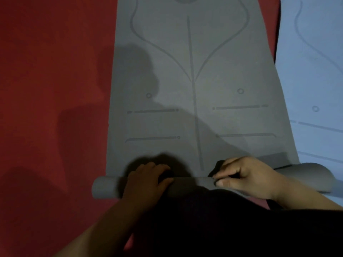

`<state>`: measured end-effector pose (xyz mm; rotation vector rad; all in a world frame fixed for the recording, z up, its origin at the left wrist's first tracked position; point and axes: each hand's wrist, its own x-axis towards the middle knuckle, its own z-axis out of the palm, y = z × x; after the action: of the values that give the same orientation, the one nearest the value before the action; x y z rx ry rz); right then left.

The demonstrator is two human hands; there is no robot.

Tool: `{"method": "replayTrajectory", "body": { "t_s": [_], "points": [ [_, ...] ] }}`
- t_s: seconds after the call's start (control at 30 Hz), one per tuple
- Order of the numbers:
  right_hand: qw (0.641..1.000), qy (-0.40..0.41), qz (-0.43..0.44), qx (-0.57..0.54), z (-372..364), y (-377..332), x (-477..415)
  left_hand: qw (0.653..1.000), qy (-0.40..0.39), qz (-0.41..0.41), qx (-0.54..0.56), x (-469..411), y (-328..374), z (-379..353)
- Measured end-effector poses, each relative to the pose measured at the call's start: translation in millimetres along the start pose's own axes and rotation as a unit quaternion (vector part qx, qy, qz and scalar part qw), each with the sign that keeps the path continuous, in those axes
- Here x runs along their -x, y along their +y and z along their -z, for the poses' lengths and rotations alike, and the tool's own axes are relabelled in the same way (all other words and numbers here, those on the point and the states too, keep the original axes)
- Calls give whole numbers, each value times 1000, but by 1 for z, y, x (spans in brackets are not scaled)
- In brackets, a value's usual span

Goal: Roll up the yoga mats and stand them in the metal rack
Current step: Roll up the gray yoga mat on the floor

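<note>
Head view: grey mat (pixel 194 89) lies flat on red floor (pixel 46 89), near end started into a thin roll (pixel 105 188). Left hand (pixel 146 180) curls over the roll; right hand (pixel 246 175) pinches a black strip (pixel 215 170) against it, can't tell what it is. Foam looks light, soft and springy, likely to unwind. Best held wide, near both ends, since the right end bulges loose. Blue mat (pixel 315 71) just beside on the right; dark clothing (pixel 204 219) overlaps the roll.

Dim, soft blur; heavy shadows lower left, w/ edge warp.
</note>
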<state>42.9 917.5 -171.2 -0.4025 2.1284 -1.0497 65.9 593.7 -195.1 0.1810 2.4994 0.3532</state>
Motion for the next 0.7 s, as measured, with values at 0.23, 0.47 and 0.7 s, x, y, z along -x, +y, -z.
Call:
{"method": "replayTrajectory", "body": {
  "t_s": [0.23,0.47,0.7],
  "points": [
    [999,-9,-32,31,0,19,-2,996,61,7,59,-6,9,1],
    [999,-14,-43,1,0,27,-10,995,-12,-87,37,-3,-4,10],
    [981,130,21,140,-20,16,9,996,-42,-69,38,-20,-3,13]
  ]
}}
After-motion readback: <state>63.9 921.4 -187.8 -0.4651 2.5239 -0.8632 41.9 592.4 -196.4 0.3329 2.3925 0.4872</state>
